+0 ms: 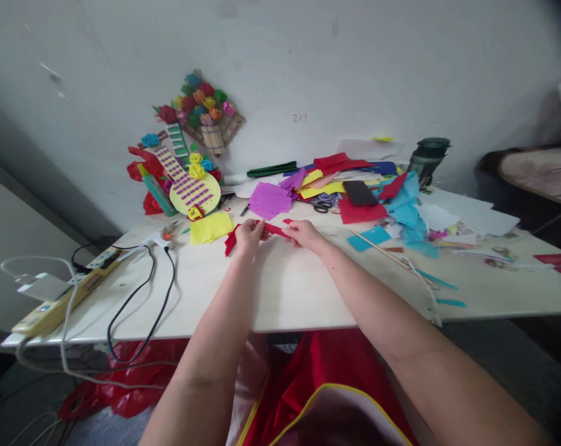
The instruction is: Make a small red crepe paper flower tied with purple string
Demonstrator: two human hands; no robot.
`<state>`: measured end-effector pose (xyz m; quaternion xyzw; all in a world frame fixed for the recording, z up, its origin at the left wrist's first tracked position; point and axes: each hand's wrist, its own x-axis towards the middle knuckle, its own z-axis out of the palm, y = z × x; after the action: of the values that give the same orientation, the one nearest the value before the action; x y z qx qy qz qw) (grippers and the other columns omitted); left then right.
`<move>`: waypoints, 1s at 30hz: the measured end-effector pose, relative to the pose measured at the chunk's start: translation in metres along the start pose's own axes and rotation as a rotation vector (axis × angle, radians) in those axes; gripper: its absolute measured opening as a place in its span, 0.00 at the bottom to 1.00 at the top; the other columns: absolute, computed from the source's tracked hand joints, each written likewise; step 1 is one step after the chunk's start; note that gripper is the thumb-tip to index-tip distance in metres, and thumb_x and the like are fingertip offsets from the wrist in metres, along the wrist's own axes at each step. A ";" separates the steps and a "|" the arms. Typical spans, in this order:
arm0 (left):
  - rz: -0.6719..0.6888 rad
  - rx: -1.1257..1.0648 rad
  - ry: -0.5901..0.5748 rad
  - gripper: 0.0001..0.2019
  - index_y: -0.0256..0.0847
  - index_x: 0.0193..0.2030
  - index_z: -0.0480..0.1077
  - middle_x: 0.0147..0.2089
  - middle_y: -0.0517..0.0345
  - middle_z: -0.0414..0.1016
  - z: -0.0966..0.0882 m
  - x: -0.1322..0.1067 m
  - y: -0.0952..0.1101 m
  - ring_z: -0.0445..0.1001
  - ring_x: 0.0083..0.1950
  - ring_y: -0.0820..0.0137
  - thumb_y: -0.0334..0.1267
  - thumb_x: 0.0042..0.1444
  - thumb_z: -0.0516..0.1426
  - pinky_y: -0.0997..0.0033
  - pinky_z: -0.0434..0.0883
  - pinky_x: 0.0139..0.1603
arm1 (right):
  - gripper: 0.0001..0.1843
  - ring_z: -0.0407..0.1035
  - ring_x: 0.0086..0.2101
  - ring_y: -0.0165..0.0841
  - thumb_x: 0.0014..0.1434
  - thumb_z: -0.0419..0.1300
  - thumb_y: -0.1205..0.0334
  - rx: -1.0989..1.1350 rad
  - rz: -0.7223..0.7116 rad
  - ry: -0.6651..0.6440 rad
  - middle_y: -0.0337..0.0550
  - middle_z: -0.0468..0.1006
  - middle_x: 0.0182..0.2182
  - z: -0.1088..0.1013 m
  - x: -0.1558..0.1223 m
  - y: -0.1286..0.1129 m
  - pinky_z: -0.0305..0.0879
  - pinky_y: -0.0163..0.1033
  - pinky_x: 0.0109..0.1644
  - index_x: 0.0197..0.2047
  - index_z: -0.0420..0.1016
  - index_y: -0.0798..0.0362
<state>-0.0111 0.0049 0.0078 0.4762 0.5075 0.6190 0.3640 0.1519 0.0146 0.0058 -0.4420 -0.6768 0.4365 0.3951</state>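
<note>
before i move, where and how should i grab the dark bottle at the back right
Likely around the upright bottle, below its lid, coming from the right: crumpled blue paper crowds its left, while flat white sheets lie to its right.

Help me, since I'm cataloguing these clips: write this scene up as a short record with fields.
Left hand: holds the red strip
Right hand: holds the same strip
Strip: runs between both hands
Left of hands: yellow sheet, guitar-shaped craft
Beyond hands: purple sheet, scissors
Right of hands: blue sheet, thin stick
Surface: pale table
</note>
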 end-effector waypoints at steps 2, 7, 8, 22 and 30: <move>0.014 0.037 -0.008 0.13 0.37 0.25 0.64 0.18 0.56 0.72 0.000 0.000 -0.001 0.72 0.19 0.70 0.44 0.45 0.60 0.70 0.71 0.23 | 0.11 0.58 0.14 0.23 0.52 0.57 0.61 -0.075 -0.040 0.039 0.31 0.61 0.12 0.000 0.003 0.005 0.54 0.29 0.18 0.21 0.66 0.55; 0.020 0.065 -0.013 0.13 0.37 0.24 0.65 0.18 0.56 0.72 0.000 0.000 -0.001 0.71 0.19 0.70 0.45 0.46 0.59 0.69 0.71 0.24 | 0.05 0.56 0.13 0.23 0.49 0.58 0.62 -0.023 -0.031 0.070 0.31 0.64 0.15 0.002 0.008 0.008 0.53 0.30 0.17 0.29 0.71 0.55; 0.019 0.070 -0.012 0.13 0.37 0.24 0.65 0.18 0.57 0.72 0.000 0.000 -0.001 0.71 0.20 0.71 0.45 0.46 0.59 0.69 0.71 0.24 | 0.06 0.55 0.13 0.22 0.48 0.58 0.63 0.004 -0.041 0.062 0.31 0.65 0.15 0.002 0.008 0.007 0.53 0.30 0.17 0.31 0.71 0.55; -0.079 0.733 0.610 0.12 0.45 0.39 0.68 0.47 0.47 0.68 -0.038 0.001 0.018 0.67 0.48 0.57 0.39 0.45 0.58 0.56 0.61 0.48 | 0.05 0.63 0.19 0.23 0.46 0.58 0.69 0.071 -0.064 0.096 0.35 0.72 0.20 0.005 0.012 0.013 0.60 0.28 0.25 0.30 0.74 0.55; -0.171 0.866 0.480 0.14 0.43 0.31 0.65 0.44 0.43 0.71 -0.050 0.011 0.003 0.55 0.58 0.46 0.35 0.35 0.62 0.42 0.44 0.55 | 0.07 0.70 0.27 0.29 0.50 0.58 0.66 -0.309 0.006 0.152 0.40 0.76 0.25 0.007 0.010 0.012 0.64 0.33 0.33 0.33 0.75 0.53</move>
<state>-0.0625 0.0005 0.0115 0.3843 0.8244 0.4117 0.0555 0.1456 0.0246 -0.0064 -0.5312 -0.7027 0.2938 0.3711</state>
